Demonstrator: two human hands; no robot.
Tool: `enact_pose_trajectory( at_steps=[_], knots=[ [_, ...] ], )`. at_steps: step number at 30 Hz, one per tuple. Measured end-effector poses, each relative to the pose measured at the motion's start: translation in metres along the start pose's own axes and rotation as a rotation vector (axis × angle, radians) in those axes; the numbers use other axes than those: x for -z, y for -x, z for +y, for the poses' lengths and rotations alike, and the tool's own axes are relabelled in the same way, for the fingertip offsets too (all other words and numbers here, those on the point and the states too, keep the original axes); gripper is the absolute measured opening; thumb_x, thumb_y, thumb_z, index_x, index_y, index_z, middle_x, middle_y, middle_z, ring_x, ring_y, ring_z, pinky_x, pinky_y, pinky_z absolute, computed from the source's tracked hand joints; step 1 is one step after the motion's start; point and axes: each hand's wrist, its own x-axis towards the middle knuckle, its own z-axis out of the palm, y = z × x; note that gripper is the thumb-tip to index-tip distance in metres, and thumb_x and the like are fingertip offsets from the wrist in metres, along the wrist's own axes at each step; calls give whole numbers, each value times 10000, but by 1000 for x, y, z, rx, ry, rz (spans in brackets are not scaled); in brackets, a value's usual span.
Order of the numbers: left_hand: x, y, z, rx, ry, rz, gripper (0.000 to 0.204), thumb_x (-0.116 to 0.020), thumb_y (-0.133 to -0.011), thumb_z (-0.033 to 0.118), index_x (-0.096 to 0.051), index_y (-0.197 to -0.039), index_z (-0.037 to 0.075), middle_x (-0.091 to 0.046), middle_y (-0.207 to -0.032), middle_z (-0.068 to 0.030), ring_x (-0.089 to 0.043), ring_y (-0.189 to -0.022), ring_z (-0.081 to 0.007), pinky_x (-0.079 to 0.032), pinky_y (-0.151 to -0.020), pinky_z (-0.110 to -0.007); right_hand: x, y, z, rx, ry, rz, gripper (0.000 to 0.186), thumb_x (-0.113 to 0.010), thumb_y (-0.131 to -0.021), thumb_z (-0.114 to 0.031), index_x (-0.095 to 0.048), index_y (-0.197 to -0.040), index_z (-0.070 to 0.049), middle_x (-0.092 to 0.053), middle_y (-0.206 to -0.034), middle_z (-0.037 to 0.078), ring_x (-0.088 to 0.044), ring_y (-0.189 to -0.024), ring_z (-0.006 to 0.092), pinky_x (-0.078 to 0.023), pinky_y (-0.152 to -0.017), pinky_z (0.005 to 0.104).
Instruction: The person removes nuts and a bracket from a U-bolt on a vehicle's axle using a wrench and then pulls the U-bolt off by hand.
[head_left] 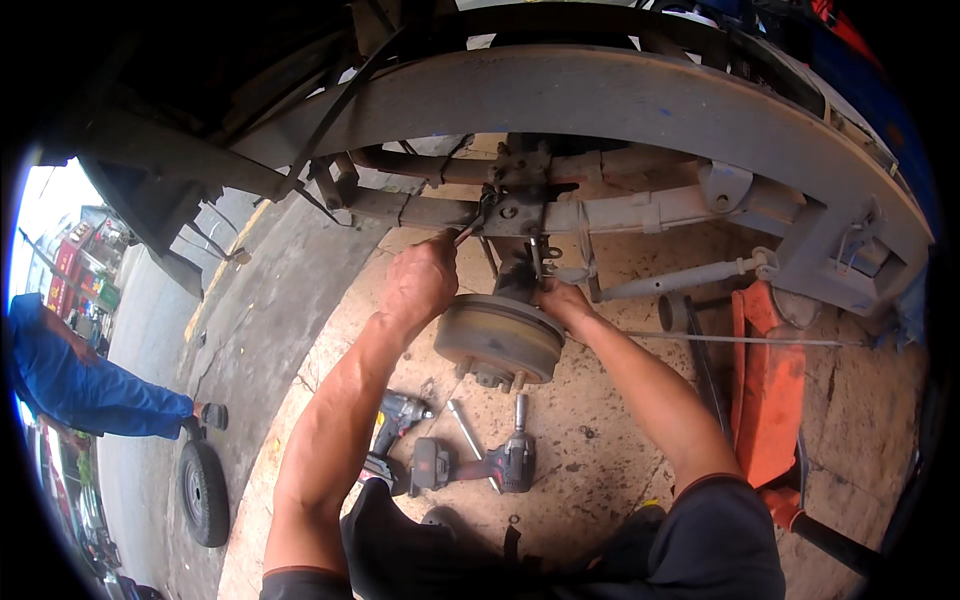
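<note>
My left hand [420, 280] is closed round the handle of a wrench [467, 234], whose far end reaches up to the spring clamp and is hard to make out. Just above the brake drum [500, 338], my right hand [565, 303] is closed at the lower end of a shiny metal rod [536, 258], perhaps a bolt or socket; its fingertips are partly hidden. The axle clamp plate [512, 213] lies between and above both hands, against the grey leaf spring [620, 213].
A curved chassis beam [560, 90] spans overhead. An orange jack [768, 390] stands at the right. Two cordless impact tools, one a wrench [510, 462] and one a driver [400, 415], lie below the drum beside a metal bar [466, 428]. Leftward are a loose wheel [203, 493] and a person in blue [90, 385].
</note>
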Motion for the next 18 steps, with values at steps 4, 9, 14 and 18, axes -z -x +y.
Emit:
enact_pose_trajectory(
  at_steps=[4, 9, 14, 18],
  knots=[
    [-2, 2, 5, 26, 316, 313, 275, -500, -930, 101, -606, -1180, 61, -659, -935, -245, -631, -868, -442, -501, -698, -492, 4, 4, -6, -38, 113, -14, 290, -617, -851, -182, -667, -1087, -21, -689, -977, 98, -628, -899, 171, -482, -790, 314],
    [-15, 27, -19, 90, 399, 278, 265, -513, -941, 93, -598, -1184, 28, -631, -796, -218, -627, -730, -393, -497, -653, -420, 21, 23, -35, -74, 571, 45, 343, -563, -878, -237, -656, -1163, -72, -682, -1096, 192, -657, -1040, 312, -507, -889, 394],
    [-37, 72, -82, 263, 550, 264, 278, -501, -965, 101, -586, -1204, -11, -586, -750, -85, -581, -702, -183, -481, -668, -316, 59, 51, -31, 49, 1068, 81, 336, -561, -903, -218, -611, -1179, -31, -670, -1074, 220, -618, -1067, 387, -474, -945, 463],
    [-50, 103, -120, 498, 610, 221, 287, -502, -978, 132, -577, -1206, -26, -573, -733, -51, -546, -685, -138, -463, -638, -296, 80, 105, -72, 198, 1080, 161, 227, -558, -918, -193, -611, -1043, -11, -674, -981, 212, -646, -921, 408, -489, -818, 499]
  ],
)
